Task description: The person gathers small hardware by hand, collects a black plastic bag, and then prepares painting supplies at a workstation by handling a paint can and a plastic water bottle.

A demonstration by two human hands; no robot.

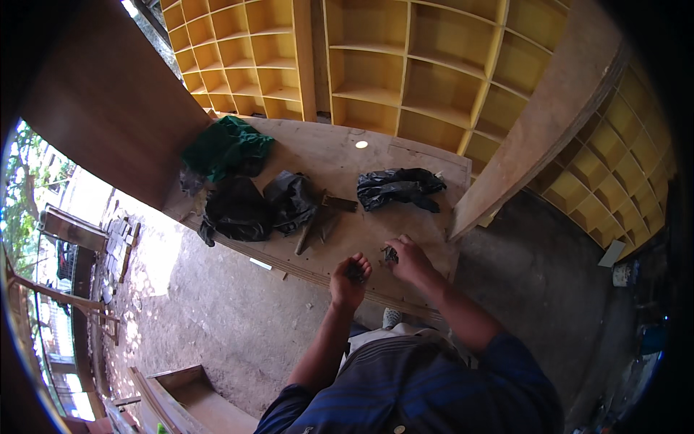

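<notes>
My left hand [350,282] is turned palm up over the near edge of the wooden worktop [318,145], fingers curled around a clump of small dark pieces [355,272], perhaps nails. Just to its right, my right hand [410,262] pinches a similar bunch of small dark metallic pieces [391,254]. Both bunches are too small to make out piece by piece. Beyond my hands lies a hammer-like tool [307,233] with a wooden handle and dark head. Black plastic bags [238,208] are to its left, and another black bag [400,189] is to its right.
A green cloth [228,147] is heaped at the worktop's far left, beside a large brown panel [116,94]. Yellow compartment shelving [441,79] stands behind. A broad wooden post [535,123] rises at the right. A wooden frame [195,398] lies on the floor at lower left.
</notes>
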